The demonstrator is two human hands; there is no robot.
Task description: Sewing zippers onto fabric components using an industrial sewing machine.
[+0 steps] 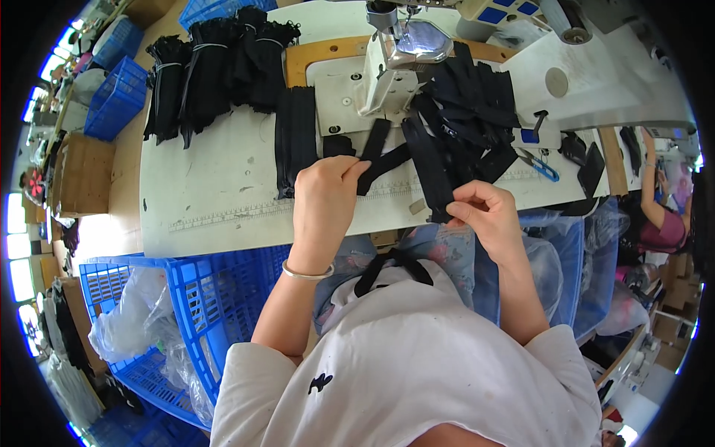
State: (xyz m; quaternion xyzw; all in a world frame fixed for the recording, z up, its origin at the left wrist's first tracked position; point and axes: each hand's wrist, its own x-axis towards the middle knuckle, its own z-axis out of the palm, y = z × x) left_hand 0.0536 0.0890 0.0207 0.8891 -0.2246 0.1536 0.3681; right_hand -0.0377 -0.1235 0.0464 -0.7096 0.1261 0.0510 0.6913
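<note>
Near the front edge of the worktop, the left hand pinches a short black strip and the right hand pinches the near end of a longer black strip, whose far end could catch in the black pile, because its pieces overlap.

From head height, a wide fisheye looks steeply down past hands onto the table.
</note>
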